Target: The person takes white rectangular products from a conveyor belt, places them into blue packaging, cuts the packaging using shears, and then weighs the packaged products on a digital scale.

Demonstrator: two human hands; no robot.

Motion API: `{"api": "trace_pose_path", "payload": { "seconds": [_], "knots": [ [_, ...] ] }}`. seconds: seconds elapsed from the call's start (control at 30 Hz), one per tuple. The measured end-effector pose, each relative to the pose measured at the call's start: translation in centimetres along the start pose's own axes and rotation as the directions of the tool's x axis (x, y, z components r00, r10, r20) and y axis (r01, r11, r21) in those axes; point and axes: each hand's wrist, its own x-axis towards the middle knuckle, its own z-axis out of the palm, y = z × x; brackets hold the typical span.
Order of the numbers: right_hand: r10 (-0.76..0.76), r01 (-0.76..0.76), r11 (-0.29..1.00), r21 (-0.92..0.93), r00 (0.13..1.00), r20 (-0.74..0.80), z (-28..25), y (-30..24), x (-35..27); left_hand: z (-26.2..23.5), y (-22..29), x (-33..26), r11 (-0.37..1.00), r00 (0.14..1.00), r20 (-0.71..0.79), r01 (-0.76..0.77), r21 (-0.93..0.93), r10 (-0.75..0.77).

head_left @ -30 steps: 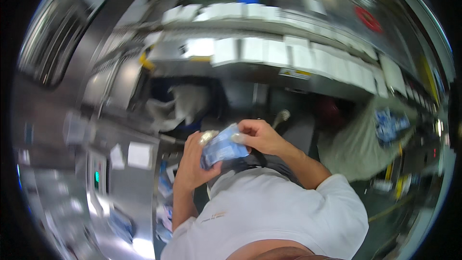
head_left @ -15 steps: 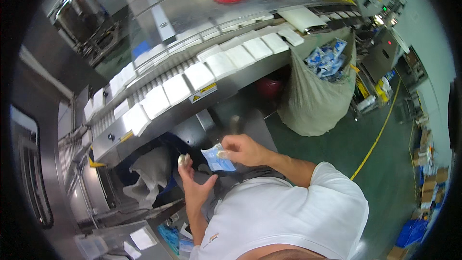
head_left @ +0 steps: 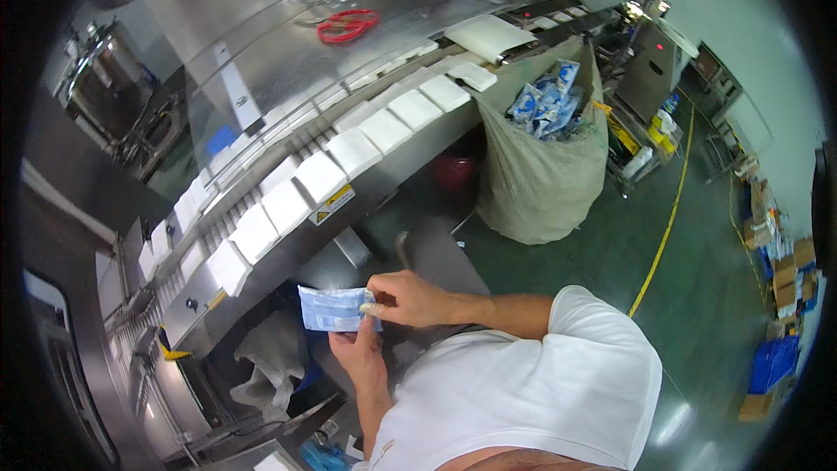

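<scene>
Both hands pinch one flat blue-and-white packet [head_left: 335,309] in front of the chest: right hand [head_left: 408,298] closed on its right end, left hand [head_left: 359,356] gripping from beneath. Just beyond, white packs [head_left: 321,176] line the steel conveyor [head_left: 410,157]; a sack [head_left: 536,170] of blue packets stands further right.

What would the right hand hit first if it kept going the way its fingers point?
The right hand points left across the body, pinching the blue packet. Beyond the packet, that line likely meets the machine's steel frame under the white packs, though depth is unclear.
</scene>
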Motion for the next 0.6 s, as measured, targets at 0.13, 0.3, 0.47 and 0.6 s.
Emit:
{"api": "trace_pose_path", "payload": {
  "seconds": [0.13,0.3,0.47,0.6],
  "knots": [
    [0.124,-0.101,0.992,-0.078,0.908,0.399,-4.4,-1.8,1.3,-0.2,0.3,-0.2,0.991,0.995,-0.060,-0.078,0.106,0.084],
    [-0.217,0.067,0.917,-0.393,0.911,-0.350,-16.1,-10.1,7.6,-1.4,2.3,-1.4,0.990,0.994,-0.100,-0.020,0.136,0.034],
    [-0.500,0.080,0.443,-0.893,0.849,-0.172,-27.8,-11.8,22.0,-1.2,2.9,-2.2,0.985,0.999,-0.042,-0.018,0.169,0.025],
    [-0.185,0.034,0.160,-0.987,0.983,0.004,-30.0,-10.2,29.4,-0.2,3.1,-2.4,0.982,0.998,-0.030,-0.042,0.187,0.048]
  ]
}}
